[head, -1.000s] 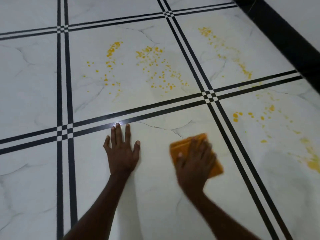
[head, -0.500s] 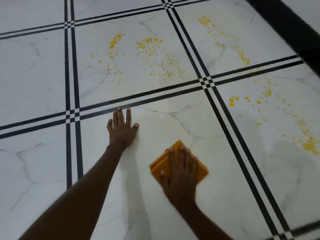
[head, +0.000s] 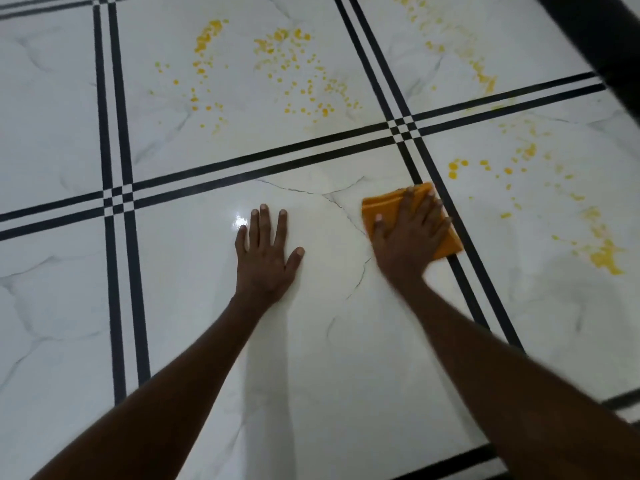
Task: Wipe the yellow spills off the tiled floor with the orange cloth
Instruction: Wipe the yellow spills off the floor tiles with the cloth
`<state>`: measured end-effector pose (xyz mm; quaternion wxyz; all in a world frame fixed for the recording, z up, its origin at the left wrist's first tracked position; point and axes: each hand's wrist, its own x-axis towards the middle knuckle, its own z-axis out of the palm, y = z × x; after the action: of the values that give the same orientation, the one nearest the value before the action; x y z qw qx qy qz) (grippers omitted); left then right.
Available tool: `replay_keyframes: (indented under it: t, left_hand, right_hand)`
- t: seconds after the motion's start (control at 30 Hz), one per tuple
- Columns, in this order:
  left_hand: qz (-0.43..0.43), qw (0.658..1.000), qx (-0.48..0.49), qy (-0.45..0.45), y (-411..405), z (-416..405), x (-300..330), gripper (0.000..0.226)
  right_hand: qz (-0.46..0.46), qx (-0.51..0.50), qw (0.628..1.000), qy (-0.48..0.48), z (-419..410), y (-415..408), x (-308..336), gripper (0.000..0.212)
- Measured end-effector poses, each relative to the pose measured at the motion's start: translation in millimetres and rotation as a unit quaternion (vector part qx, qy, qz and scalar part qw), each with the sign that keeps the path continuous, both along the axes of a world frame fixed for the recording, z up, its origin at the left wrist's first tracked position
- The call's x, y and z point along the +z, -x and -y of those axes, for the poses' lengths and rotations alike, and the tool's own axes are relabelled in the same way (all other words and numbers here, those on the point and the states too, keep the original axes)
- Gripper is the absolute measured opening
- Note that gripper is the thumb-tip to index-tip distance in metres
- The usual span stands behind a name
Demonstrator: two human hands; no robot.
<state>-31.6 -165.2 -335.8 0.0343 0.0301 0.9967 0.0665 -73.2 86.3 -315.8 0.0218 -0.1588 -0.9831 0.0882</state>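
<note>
My right hand (head: 408,233) presses flat on the folded orange cloth (head: 381,207), at the right edge of the near white marble tile beside the black grout stripes. My left hand (head: 266,258) lies flat on the same tile, fingers spread, holding nothing. Yellow spills (head: 294,71) speckle the tile beyond the hands. More yellow drops (head: 485,166) dot the tile to the right, with a thicker yellow patch (head: 606,258) at its far right. A faint yellow trail (head: 481,71) runs across the far right tile.
The tiled floor (head: 62,299) is white marble with paired black stripes (head: 117,202) crossing it. A dark band (head: 602,39) runs along the top right corner. A light reflection (head: 240,220) glints near my left fingertips.
My right hand slid the orange cloth up and to the right, from mid-tile to the black stripes. My left hand stayed planted while the view shifted.
</note>
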Motion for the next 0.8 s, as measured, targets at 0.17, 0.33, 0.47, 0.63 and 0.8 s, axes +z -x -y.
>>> replay_keyframes:
  t: [0.17,0.33,0.47,0.63,0.8]
  left_hand:
    - [0.017,1.000,-0.003,0.000,1.7,2.7,8.1,0.077]
    - [0.013,1.000,0.001,0.002,1.8,2.5,8.2,0.075]
    - [-0.006,1.000,0.002,0.001,0.0,0.1,2.8,0.075]
    - [-0.013,1.000,-0.007,-0.015,-0.7,2.9,1.3,0.073]
    - [0.029,0.999,-0.024,-0.020,3.2,19.2,9.9,0.071]
  right_hand:
    - [0.035,0.163,0.985,0.038,47.1,-164.8,6.8,0.080]
    - [0.038,0.102,0.994,-0.025,-54.1,-164.7,0.9,0.080]
    - [0.019,-0.030,0.999,-0.019,-64.2,-48.8,-4.7,0.079]
    - [0.006,0.049,0.999,0.007,45.1,-86.9,-3.7,0.082]
    - [0.023,0.111,0.993,0.026,-6.0,-185.4,-3.7,0.082]
